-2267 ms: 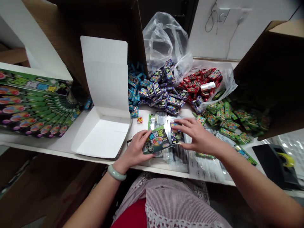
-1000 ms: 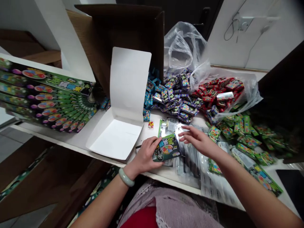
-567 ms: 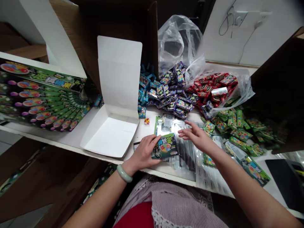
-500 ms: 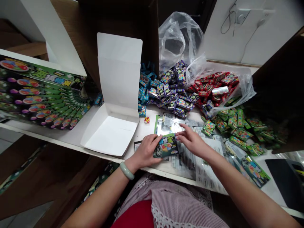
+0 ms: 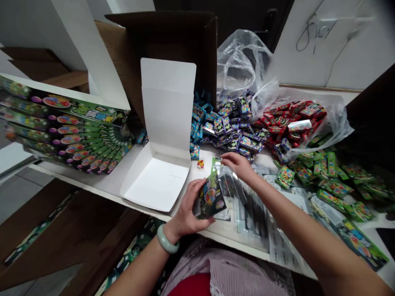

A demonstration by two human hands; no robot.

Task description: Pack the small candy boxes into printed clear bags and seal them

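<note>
My left hand [image 5: 188, 205] is clamped on a printed green card [image 5: 211, 195], which I hold tilted up off the tabletop [image 5: 101, 183] near its front edge. My right hand [image 5: 237, 166] is separate but close by, its fingers [image 5: 230, 158] on a clear plastic sleeve [image 5: 226, 183] just beside the card; I can't tell whether they are pinching it. A jade bangle [image 5: 166, 240] sits on my left wrist. To the left of my hands, a white folding carton [image 5: 154, 185] lies open, its inner floor facing up and its lid [image 5: 168, 107] standing against a brown cardboard box [image 5: 160, 41]. Blue packets [image 5: 197, 123] are heaped at the foot of that box, running into a mound of dark purple packets [image 5: 234, 131]. Farther right, a clear plastic bag [image 5: 336, 123] holds red packets [image 5: 293, 119], which spill from its mouth. Loose green packets [image 5: 327, 176] spread across the tabletop below it. A small red-and-yellow piece [image 5: 200, 164] lies just beside the carton, and a green printed display box [image 5: 61, 123] sits at the far left.
</note>
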